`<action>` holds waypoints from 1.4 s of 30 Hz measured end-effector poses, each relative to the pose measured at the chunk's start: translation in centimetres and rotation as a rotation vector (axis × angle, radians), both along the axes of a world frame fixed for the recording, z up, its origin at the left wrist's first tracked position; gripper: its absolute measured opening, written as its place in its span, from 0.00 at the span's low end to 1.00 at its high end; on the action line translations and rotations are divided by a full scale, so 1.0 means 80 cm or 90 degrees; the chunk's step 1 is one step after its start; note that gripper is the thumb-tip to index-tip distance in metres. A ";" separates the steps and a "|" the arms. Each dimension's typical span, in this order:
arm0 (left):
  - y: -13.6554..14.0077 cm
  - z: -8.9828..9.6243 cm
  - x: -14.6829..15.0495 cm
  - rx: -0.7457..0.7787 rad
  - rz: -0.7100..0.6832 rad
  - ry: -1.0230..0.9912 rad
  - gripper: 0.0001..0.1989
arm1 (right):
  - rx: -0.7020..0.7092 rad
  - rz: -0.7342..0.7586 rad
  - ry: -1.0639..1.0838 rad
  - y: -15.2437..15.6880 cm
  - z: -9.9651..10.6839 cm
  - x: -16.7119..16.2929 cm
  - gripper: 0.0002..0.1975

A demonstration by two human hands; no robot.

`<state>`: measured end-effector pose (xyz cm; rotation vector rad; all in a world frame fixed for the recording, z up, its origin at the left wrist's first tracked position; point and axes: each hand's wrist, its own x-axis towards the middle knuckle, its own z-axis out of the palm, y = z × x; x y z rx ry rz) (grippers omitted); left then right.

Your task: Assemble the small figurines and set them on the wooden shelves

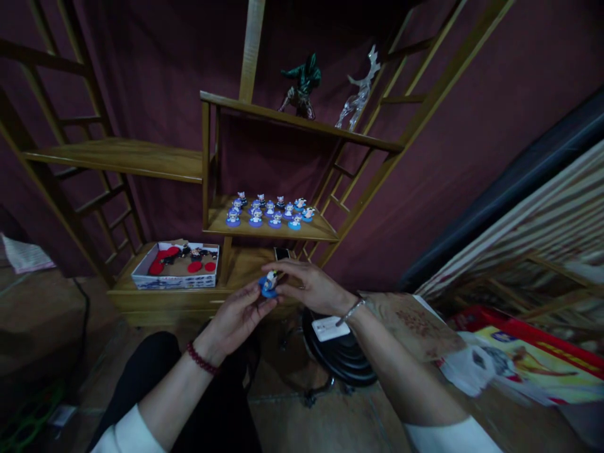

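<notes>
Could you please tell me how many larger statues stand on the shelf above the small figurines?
2: a dark green statue and a clear statue to its right, both on the upper shelf. None appears hidden.

Plastic-looking figurine (268, 286); smooth wood shelving (127, 157); glossy stool seat (344, 363).

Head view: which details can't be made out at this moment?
Held figurine, head view: its sides are partly covered by fingers of the left hand and right hand.
Dark flat object, head view: its near end is hidden behind the right hand.
Back-row figurines, head view: partly behind those in front; features too small.
White card-like item, head view: print too small and blurred.
Red-and-yellow package, head view: cut off by the right edge.
</notes>
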<state>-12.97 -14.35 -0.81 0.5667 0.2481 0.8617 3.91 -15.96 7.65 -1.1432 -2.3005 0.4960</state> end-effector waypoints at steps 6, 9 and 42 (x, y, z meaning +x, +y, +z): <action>0.002 0.012 -0.008 0.020 -0.012 -0.011 0.10 | -0.091 -0.011 0.043 -0.002 0.016 -0.007 0.17; -0.001 0.018 -0.014 0.036 -0.007 -0.007 0.09 | -0.095 -0.006 0.054 -0.004 0.023 -0.014 0.17; -0.035 0.039 -0.037 0.112 0.018 -0.016 0.09 | -0.080 -0.073 0.134 -0.040 0.031 -0.046 0.18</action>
